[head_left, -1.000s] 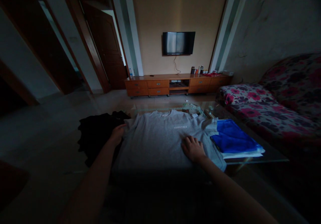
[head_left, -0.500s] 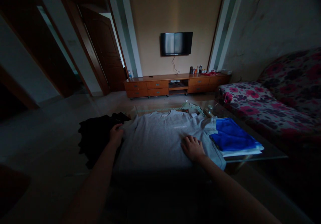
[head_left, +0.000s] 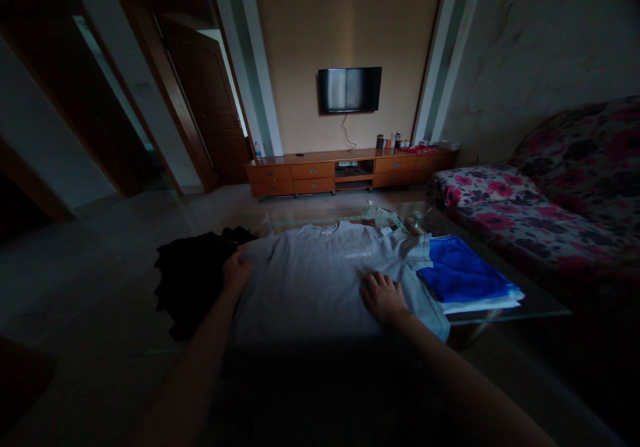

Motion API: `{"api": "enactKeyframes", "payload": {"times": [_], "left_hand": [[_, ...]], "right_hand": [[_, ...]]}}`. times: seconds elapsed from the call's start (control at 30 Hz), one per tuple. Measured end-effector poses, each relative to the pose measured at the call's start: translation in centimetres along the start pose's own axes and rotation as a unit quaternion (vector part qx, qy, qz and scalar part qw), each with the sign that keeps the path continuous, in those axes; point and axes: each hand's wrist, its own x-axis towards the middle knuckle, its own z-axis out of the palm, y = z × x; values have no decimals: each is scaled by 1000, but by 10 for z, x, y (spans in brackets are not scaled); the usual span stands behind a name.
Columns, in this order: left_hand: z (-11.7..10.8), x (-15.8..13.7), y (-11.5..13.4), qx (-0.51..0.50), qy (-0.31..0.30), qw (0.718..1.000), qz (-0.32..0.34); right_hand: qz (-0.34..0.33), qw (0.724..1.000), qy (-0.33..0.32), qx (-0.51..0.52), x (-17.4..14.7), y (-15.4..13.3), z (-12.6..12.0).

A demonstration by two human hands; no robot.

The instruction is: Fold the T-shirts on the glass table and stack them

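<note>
A grey T-shirt (head_left: 310,287) with small pale lettering on its chest lies spread out on the glass table, collar toward the far side. My left hand (head_left: 236,272) is at the sleeve on the left, fingers closed on its cloth; the fingertips are dim and slightly blurred. On the right part of the shirt's front, below the lettering, my right hand (head_left: 384,297) rests palm down with its fingers a little apart. A black garment (head_left: 187,280) lies bunched just left of my left hand. The shirt's lower edge is lost in shadow.
Folded blue cloth (head_left: 463,270) lies over white cloth at the right of the glass table (head_left: 543,308). Beyond stand a low wooden cabinet (head_left: 315,170) with bottles and a wall-mounted television (head_left: 350,90). A flowered sofa (head_left: 550,213) is at the right.
My left hand has shifted slightly to the right at the sleeve, and its fingers look more curled. My right hand stays in the same place on the shirt.
</note>
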Motion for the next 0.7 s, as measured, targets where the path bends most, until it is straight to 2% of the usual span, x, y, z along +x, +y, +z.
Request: {"api": "enactKeyframes", "payload": {"times": [0.07, 0.1, 0.17, 0.23, 0.27, 0.33, 0.4, 0.53, 0.7], "left_hand": [[4, -6, 7, 92, -2, 987, 132], [8, -11, 11, 116, -39, 973, 195], [19, -27, 18, 143, -159, 928, 304], [31, -46, 21, 150, -279, 877, 362], [36, -55, 21, 152, -316, 860, 372], [43, -70, 20, 157, -343, 850, 367], [46, -78, 17, 167, -323, 867, 342], [51, -81, 10, 202, -238, 901, 300], [58, -81, 5, 234, -240, 910, 244]], "right_hand": [[-1, 1000, 1, -1, 0, 0, 0], [0, 1000, -1, -2, 0, 0, -1], [1, 1000, -7, -3, 0, 0, -1], [1, 1000, -11, -2, 1, 1, -2], [1, 1000, -12, -1, 1, 1, -2], [1, 1000, -14, 0, 0, 2, -2], [0, 1000, -14, 2, -1, 2, -2], [-2, 1000, -6, 2, -2, 1, -3], [-1, 1000, -10, 2, -2, 1, -3]]}}
